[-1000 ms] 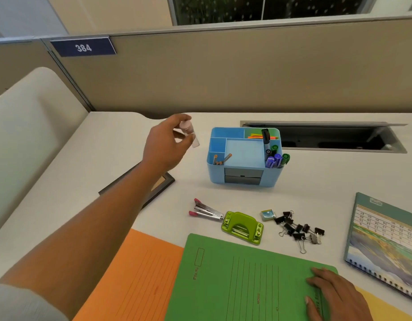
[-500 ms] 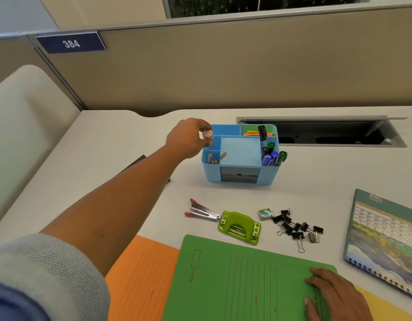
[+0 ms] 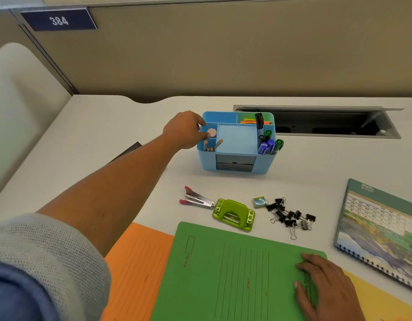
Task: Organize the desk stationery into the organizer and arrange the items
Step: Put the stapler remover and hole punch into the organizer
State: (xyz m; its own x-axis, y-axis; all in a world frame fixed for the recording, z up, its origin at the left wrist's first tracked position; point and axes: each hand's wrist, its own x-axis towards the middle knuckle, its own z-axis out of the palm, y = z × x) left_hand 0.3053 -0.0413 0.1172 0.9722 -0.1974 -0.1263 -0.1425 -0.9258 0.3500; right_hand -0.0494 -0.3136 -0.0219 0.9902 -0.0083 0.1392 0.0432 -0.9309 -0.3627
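Observation:
The blue desk organizer (image 3: 235,163) stands mid-desk with pencils, markers and coloured strips in its compartments. A pink-capped tube (image 3: 211,132) stands upright in its left middle compartment. My left hand (image 3: 184,130) is at the organizer's left rim; the thumb tip touches the cap and the index finger is off it. My right hand (image 3: 325,283) lies flat on the green folder (image 3: 235,274). Loose on the desk are a stapler (image 3: 197,200), a green hole punch (image 3: 234,214), a small blue-green box (image 3: 259,202) and several black binder clips (image 3: 289,215).
An orange folder (image 3: 140,262) and a yellow one (image 3: 386,300) lie under the green folder. A spiral calendar (image 3: 383,230) sits at the right. An open cable hatch (image 3: 316,122) is behind the organizer, a dark frame (image 3: 128,150) under my left forearm, and a partition wall at the back.
My left hand carried the pink-capped tube rightward to the organizer and lowered it into the left middle compartment. The right hand stayed on the green folder.

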